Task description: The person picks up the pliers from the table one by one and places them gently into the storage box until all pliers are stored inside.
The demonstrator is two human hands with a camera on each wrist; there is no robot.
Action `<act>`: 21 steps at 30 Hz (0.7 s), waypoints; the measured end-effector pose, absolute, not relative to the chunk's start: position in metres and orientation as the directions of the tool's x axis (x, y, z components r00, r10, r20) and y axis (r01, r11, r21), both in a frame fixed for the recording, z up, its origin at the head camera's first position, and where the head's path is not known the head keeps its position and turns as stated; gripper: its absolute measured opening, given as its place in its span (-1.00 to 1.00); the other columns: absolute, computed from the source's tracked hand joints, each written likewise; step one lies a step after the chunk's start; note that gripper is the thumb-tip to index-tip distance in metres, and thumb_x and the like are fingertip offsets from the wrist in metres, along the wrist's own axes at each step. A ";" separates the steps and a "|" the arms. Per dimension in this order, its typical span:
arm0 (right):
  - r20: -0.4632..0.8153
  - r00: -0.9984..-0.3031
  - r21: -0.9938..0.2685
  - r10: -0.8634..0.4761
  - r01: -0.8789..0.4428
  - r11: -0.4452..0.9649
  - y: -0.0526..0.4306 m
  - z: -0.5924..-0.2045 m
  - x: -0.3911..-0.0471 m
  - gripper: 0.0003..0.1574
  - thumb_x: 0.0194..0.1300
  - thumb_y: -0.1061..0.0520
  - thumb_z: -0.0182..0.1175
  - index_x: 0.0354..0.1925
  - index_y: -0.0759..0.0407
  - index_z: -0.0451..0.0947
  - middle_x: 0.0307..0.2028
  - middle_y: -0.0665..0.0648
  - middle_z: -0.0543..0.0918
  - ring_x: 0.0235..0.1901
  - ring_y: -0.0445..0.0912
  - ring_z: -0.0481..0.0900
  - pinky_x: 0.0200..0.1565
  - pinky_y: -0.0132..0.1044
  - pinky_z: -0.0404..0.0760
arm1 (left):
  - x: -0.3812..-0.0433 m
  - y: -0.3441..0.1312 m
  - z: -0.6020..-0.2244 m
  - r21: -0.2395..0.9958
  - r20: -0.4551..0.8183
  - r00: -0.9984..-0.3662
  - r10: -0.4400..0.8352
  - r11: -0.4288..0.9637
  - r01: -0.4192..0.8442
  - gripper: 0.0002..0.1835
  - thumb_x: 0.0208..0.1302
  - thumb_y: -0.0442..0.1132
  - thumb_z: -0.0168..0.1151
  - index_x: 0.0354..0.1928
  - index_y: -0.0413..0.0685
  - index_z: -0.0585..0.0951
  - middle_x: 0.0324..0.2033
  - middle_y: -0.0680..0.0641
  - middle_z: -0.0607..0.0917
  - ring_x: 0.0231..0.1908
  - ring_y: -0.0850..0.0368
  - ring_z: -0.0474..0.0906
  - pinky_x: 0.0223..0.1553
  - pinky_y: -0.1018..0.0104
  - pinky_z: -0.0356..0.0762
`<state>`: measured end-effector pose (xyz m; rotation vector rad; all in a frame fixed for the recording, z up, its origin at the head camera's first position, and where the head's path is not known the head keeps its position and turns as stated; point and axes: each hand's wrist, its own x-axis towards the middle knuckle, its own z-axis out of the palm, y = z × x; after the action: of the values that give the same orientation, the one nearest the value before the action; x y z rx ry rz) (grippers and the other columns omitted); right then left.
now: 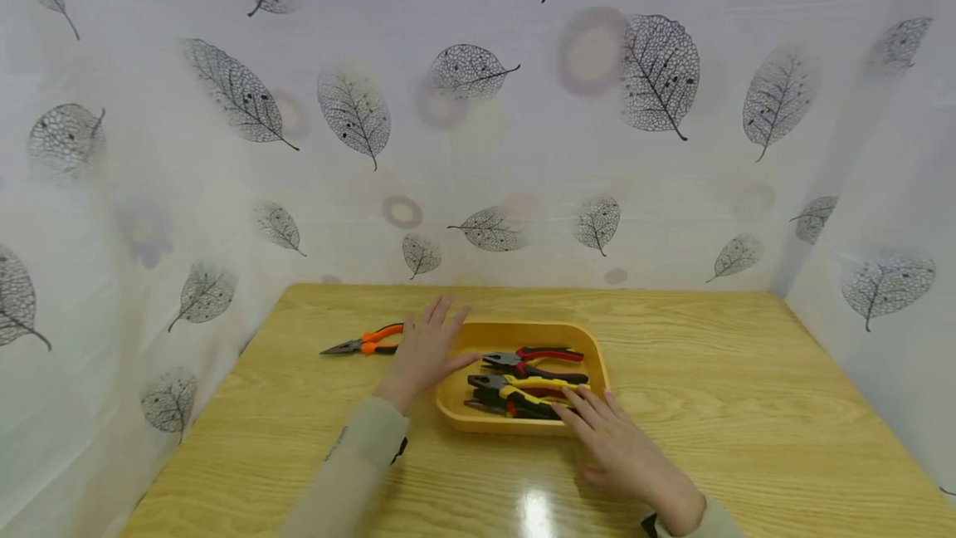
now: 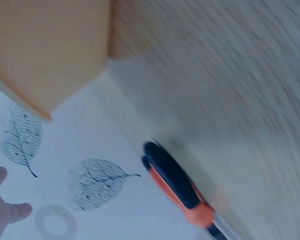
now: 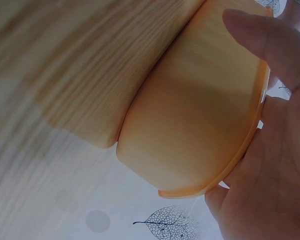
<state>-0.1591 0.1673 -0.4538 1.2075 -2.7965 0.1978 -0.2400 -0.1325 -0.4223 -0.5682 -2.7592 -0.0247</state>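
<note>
A shallow yellow-orange tray (image 1: 515, 427) holds several pliers. Red-and-black pliers (image 1: 548, 354) lie at its back, and yellow-handled pliers (image 1: 493, 382) lie in front, overlapping another pair. My left hand (image 1: 421, 355) is over the tray's left end, fingers spread, holding nothing. Just left of it, orange-and-black needle-nose pliers (image 1: 369, 344) lie on the table, their handle ends partly hidden by the hand. My right hand (image 1: 623, 447) reaches across the front right rim, straight fingertips at the yellow handles. In the right wrist view, its thumb (image 3: 262, 37) stands outside the tray wall.
The tray stands on a light wood-grain table (image 1: 709, 372). Pale sheeting with a leaf print (image 1: 523, 148) hangs behind the table's far edge and along both sides.
</note>
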 end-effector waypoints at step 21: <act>0.134 -0.679 -0.085 -0.722 -0.734 0.674 0.167 -0.454 -0.159 0.12 -0.21 -0.02 0.42 0.28 0.20 0.14 0.27 0.29 0.12 0.23 0.19 0.05 0.15 0.15 0.01 | -0.256 -0.221 -0.459 -0.005 0.208 -0.956 0.206 0.978 0.210 -0.23 0.07 0.26 0.06 0.27 -0.01 0.26 0.26 -0.25 0.14 0.25 -0.16 -0.03 0.06 -0.35 -0.10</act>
<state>-0.1590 0.1674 -0.4537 1.2168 -2.7921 0.2019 -0.2556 -0.2213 -0.4591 -0.3101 -2.9157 -0.0259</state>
